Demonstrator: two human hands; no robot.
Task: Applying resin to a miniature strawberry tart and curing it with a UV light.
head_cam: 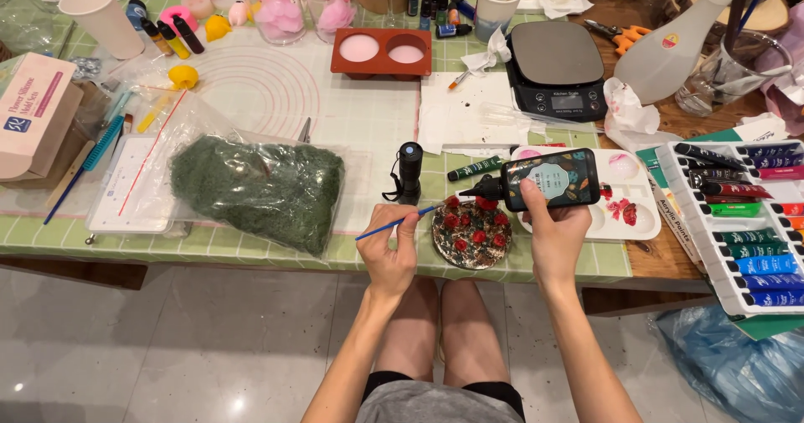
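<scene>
Taking the bag of green moss (261, 187) as the landmark: behind it sits a brown two-cavity mould (381, 53) filled with pink. Far to its right stands a dark kitchen scale (558, 67), with a white spray bottle (678, 42) beyond that. A tray of paint tubes (741, 222) lies farthest right. A pink box (29, 113) rests to the moss's left, and a white paper cup (100, 19) stands behind and left.

Wooden table (670, 260) with green checked cloth (251, 243), glossy pale tiled floor (167, 348)
</scene>
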